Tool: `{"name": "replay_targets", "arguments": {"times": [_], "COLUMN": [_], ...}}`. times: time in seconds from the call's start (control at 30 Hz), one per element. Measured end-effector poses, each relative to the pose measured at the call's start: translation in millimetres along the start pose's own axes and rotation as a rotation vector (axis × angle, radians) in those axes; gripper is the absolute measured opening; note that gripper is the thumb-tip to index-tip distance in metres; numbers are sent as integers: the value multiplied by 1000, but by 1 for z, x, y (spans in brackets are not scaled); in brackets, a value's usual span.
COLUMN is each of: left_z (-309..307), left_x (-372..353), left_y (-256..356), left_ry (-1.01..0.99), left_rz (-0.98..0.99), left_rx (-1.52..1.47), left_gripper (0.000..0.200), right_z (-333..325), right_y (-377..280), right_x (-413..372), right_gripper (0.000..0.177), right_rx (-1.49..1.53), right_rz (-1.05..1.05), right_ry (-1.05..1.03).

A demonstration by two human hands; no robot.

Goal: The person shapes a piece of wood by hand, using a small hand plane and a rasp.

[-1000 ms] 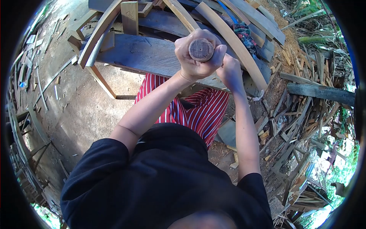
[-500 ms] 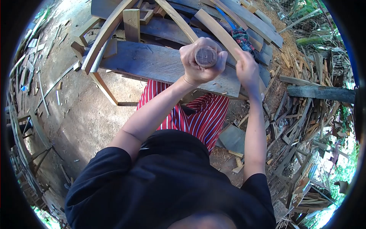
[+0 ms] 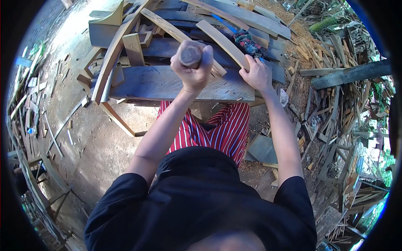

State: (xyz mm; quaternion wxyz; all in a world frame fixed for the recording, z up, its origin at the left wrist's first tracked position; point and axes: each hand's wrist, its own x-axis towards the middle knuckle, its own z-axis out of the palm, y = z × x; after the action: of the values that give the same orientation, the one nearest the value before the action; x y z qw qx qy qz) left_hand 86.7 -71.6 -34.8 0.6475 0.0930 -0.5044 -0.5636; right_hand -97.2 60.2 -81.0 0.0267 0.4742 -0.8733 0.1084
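Observation:
My left hand (image 3: 193, 71) is closed round a thick, round wooden piece (image 3: 191, 57), seen end-on above the bench plank (image 3: 159, 85). A pale wooden strip (image 3: 178, 31) passes behind that hand, and its near end lies over the plank. To the right, my right hand (image 3: 256, 76) grips the near end of another pale strip (image 3: 222, 39). Its thumb is on the near side, and the fingers curl over the end. Just beyond its fingertips lies a dark patterned cloth (image 3: 248, 43) beside a blue strap-like item (image 3: 224, 23).
Long curved timber (image 3: 115, 54) leans at the bench's left end, near an upright block (image 3: 133, 49). Grey boards (image 3: 251, 19) are stacked behind. Scrap wood (image 3: 326, 117) heaps up at right, with a thick beam (image 3: 351, 76). Offcuts litter the ground at left.
My left hand has moved left with the round wooden piece, uncovering the near end of the strip behind it. My right hand has shifted slightly left. The view has tilted, showing more beyond the bench.

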Motion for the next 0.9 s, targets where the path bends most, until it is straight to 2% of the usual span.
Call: {"name": "replay_targets", "arguments": {"times": [0.07, 0.13, 0.17, 0.33, 0.43, 0.47, 0.53, 0.57, 0.8, 0.9], "left_z": [-6, -8, -6, 6, 7, 7, 5, 4, -5, -9], "left_x": [3, 5, 5, 2, 1, 2, 2, 1, -4, -7], "left_y": [5, 6, 6, 4, 3, 2, 1, 2, 2, -1], "left_ry": [5, 8, 8, 2, -20, -26, -22, -25, -60, -84], "left_rz": [-18, 25, -4, -13, 17, 32, 29, 25, 37, 43], "left_rx": [20, -3, -38, -81, -73, -80, -64, -50, -47, -16], "left_gripper": [15, 15, 14, 13, 12, 11, 10, 9, 9, 9], "right_z": [-2, -4, 2, 9, -1, -11, -19, -15, 4, 5], "right_y": [-8, -11, -9, -8, -24, -35, -53, -56, -56, -57], "right_x": [-15, -22, -27, -33, -34, -30, -27, -23, -17, -16], "right_gripper": [51, 48, 45, 45, 50, 50, 50, 46, 41, 41], "right_rx": [7, 163, 168, 189, -116, -116, 387, 382, 470, 405], "right_rz": [17, 125, 74, 66, -189, -190, -172, -318, -353, -348], "right_ry": [50, -33, 52, 88, 350, 352, 126, 90, 62, 58]}}
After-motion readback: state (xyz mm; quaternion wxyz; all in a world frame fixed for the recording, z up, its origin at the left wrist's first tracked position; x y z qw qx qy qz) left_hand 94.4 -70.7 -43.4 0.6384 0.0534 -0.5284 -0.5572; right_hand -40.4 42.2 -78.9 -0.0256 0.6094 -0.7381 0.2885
